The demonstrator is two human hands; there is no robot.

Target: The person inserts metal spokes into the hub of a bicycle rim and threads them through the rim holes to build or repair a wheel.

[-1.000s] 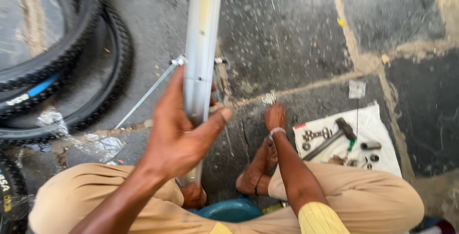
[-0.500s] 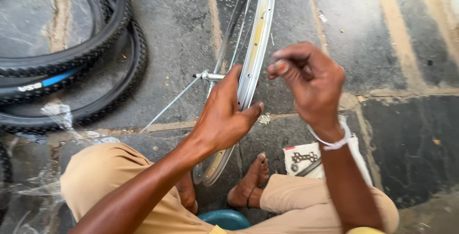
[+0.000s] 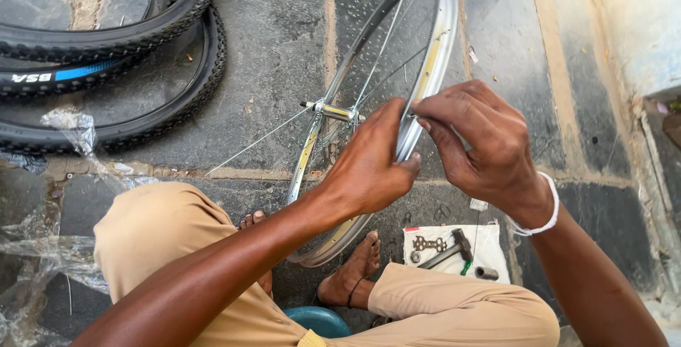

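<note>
A silver bicycle wheel rim (image 3: 434,42) with thin spokes and a metal hub (image 3: 335,112) stands upright on the stone floor between my knees. My left hand (image 3: 372,164) grips the near side of the rim, thumb on its outer edge. My right hand (image 3: 480,141), with a white band at the wrist, pinches the rim's inner edge with its fingertips, right next to the left hand. Whether a small part sits between those fingertips is hidden. One loose spoke (image 3: 248,145) sticks out from the hub to the left.
Black bicycle tyres (image 3: 120,49) lie at the upper left. Crumpled clear plastic (image 3: 50,233) is at the left. A white cloth (image 3: 489,244) by my right leg carries a hammer (image 3: 447,251) and small metal parts. A blue stool (image 3: 319,321) is under me.
The camera has tilted so more of the wheel shows. My right hand came up from near my foot to the rim and now pinches it beside my left hand.
</note>
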